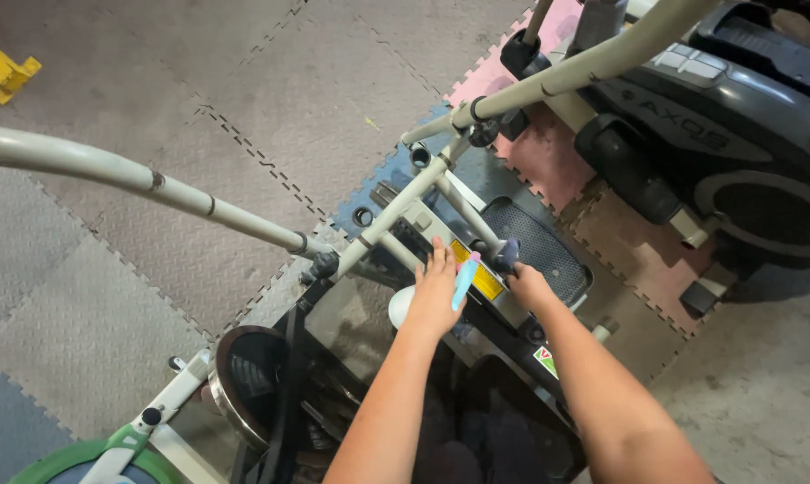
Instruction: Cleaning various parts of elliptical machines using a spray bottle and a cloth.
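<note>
— Blue plastic, that thin tool (464,280)? Who holds it?

— It stands up between the two hands, over the yellow label (484,280) on the exercise machine's frame (396,211). The left hand (433,296) lies flat on the frame with fingers spread, and the tool sits just at its fingertips — whether it truly pinches the tool I cannot tell.

— And the right hand (528,285)?

— Closed around a small dark knob (507,254) just beside the label, near the black footplate (548,246).

— What lies nearer than the hands?

— A chrome flywheel (243,381) with its dark belt, toward the bottom edge of the floor mat (109,305).

— And farther off?

— Cream tubular arms (145,179) cross over the grey interlocking mat; past them a second black machine (736,134) stands on pink tiles at the top right corner — and a yellow bracket (1,67) sits at the top left edge.
</note>
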